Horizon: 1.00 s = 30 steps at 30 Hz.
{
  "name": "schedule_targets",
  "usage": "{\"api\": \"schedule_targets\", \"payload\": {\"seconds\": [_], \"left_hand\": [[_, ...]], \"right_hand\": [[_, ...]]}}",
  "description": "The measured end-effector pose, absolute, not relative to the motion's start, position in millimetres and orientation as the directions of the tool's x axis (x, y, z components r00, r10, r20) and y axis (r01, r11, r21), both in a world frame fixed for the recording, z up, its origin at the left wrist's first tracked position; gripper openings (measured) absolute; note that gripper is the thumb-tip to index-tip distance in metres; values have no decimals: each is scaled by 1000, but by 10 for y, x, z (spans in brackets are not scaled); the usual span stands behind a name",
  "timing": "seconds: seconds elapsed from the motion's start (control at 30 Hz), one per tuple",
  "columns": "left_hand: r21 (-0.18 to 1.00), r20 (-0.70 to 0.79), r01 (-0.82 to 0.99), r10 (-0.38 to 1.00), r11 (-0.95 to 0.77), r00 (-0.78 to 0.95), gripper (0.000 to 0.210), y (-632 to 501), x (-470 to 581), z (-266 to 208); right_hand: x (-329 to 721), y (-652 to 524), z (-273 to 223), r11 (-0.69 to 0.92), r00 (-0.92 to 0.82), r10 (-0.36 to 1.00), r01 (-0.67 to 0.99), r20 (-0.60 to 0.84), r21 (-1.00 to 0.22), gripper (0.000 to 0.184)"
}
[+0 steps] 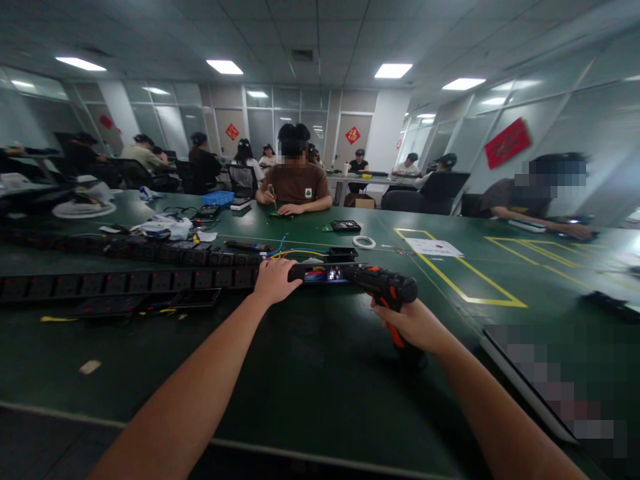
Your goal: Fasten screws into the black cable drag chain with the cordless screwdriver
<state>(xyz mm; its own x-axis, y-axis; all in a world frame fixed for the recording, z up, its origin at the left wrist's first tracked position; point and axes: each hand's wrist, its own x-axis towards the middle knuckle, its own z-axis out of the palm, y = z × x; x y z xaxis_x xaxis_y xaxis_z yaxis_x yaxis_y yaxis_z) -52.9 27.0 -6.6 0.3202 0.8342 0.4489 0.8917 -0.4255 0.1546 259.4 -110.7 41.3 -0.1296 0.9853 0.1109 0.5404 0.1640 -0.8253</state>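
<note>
My right hand (407, 321) is wrapped round the grip of a black and orange cordless drill (385, 283). The drill's front end points left, at the right end of a long black power strip (165, 281). That end has an open section with coloured wires (315, 274) and a bright spot of light inside. My left hand (275, 280) is closed over the strip, just left of the open section. The drill's tip is hard to make out against the dark strip.
Behind lie a second power strip (165, 252), a screwdriver (247, 246), a white ring (364, 242) and a white sheet (434, 247). Black parts (113, 306) lie in front at left. Across the green table (300, 387) a person (295, 180) works; another person (530, 193) sits at right.
</note>
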Motion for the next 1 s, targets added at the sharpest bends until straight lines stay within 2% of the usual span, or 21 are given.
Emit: {"api": "schedule_targets", "payload": {"seconds": [0.4,0.67,1.0], "left_hand": [[158,446,893,837,-421,316,49,282,-527,-79],[168,428,893,847,-417,315,48,275,-527,-66],[151,438,897,842,-415,315,51,300,-536,-97]], "right_hand": [[2603,-1111,409,183,-131,983,550,132,-815,22],[2561,-1153,448,171,-109,985,479,135,-861,33],[2585,-1134,425,165,-104,986,454,132,-876,36]]}}
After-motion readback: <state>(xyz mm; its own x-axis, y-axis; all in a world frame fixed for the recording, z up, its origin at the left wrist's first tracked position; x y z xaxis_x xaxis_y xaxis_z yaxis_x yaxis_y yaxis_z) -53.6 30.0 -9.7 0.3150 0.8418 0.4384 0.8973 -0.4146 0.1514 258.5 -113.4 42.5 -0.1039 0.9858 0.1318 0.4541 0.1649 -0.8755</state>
